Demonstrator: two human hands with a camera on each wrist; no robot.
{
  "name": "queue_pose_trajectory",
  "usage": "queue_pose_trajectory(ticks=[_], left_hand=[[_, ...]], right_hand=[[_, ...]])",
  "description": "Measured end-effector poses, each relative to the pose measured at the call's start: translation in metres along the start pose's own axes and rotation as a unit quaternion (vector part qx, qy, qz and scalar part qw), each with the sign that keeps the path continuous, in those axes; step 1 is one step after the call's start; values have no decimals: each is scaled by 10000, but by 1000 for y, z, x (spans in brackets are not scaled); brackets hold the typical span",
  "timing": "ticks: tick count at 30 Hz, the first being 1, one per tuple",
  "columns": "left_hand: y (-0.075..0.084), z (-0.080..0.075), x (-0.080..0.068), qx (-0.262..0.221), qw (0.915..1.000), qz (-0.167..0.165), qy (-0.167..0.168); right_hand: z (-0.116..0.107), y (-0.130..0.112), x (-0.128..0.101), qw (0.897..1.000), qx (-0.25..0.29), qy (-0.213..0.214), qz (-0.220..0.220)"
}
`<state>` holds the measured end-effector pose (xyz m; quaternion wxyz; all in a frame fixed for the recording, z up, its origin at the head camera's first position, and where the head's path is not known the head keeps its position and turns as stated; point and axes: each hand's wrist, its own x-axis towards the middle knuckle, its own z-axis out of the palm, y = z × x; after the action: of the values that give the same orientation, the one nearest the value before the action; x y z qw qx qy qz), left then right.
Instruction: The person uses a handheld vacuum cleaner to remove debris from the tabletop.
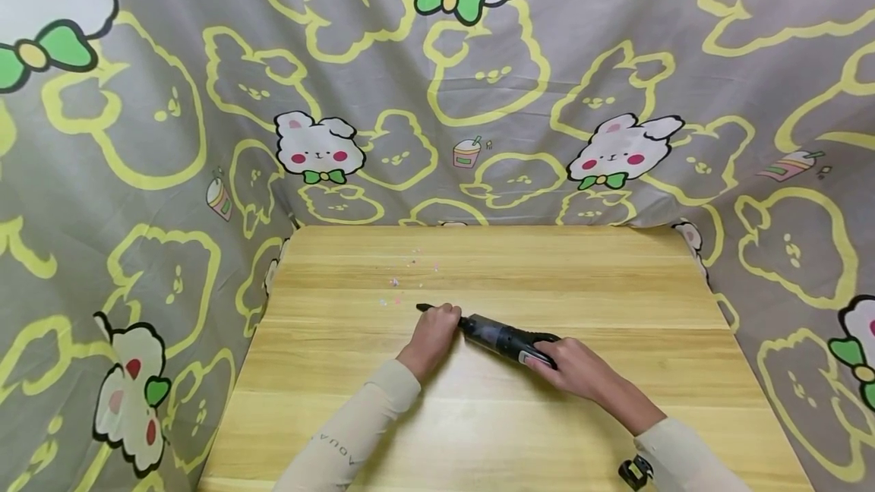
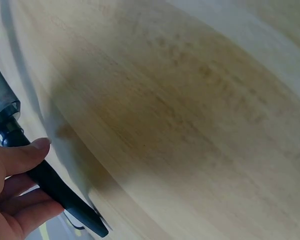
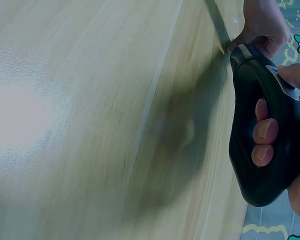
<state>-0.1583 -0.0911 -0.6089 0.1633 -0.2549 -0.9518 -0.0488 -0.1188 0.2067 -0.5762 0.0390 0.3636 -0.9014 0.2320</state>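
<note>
Grey cloth printed with yellow bear outlines and white bunnies hangs round three sides of a pale wooden table, and we work at its middle. A small black handheld vacuum lies low across the tabletop between our hands, its thin nozzle pointing left and away from us. Our right hand is wrapped round the fat rear body; the right wrist view shows the fingers curled over the casing and the thumb up by a small grey switch. Our left hand closes round the narrow black nozzle just ahead of the clear section, with the thumb laid along it and the fingers tucked under, so both hands are gripping the same tool. Just beyond the nozzle tip a sprinkle of tiny pale and pink bits lies on the wood, not yet reached.

We judge the risks small but real. With the left hand pinching the nozzle so near its joint, a twist could pull it loose from the body. The thumb by the switch could press it by accident. Held too flat, the tip may push the bits about and scatter them toward the cloth.
</note>
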Motion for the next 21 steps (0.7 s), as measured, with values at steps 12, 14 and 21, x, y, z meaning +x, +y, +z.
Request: queue_pose_trajectory(ticks=[12, 14, 21], left_hand=[[-3, 2, 3, -70, 9999, -87, 20], [-4, 3, 4, -64, 9999, -100, -2], [-5, 3, 7, -116, 9999, -108, -56]], right_hand=[[1, -1, 4, 9999, -96, -87, 97], [1, 0, 4, 9998, -132, -82, 95], [2, 1, 5, 9996, -252, -42, 74]])
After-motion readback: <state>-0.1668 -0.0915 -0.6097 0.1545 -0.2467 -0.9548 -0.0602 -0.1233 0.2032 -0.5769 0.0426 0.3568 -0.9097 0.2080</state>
